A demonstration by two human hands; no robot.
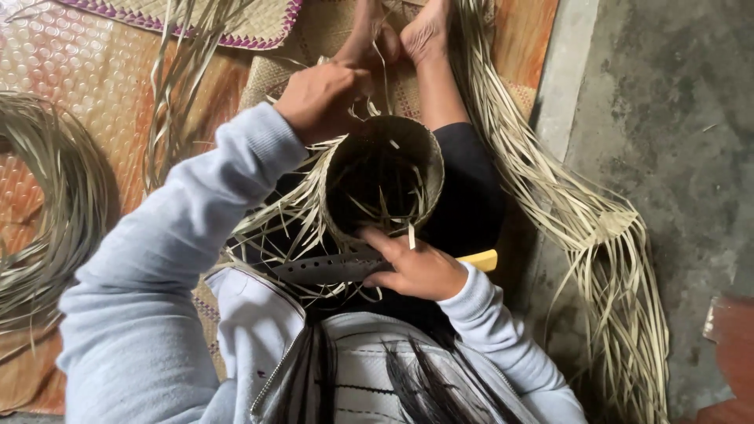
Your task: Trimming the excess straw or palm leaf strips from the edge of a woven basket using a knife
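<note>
Left hand (322,98) pinched pale leaf strips at eleven o'clock of the light, pliant half-woven round straw basket (385,184); right hand (416,267) gripped a yellow-handled knife (345,268) at six o'clock.

The left hand (322,98) is raised and closed in a loose fist, its grey-sleeved arm bent. The right hand (416,268) sits lower near the lap, fingers curled, wrist flexed inward.

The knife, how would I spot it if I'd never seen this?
Find the round woven basket in the person's lap. Just below its rim, the right hand grips a knife lying sideways. Among pale straw strips, only it has a grey metal blade with holes and a yellow handle.
</note>
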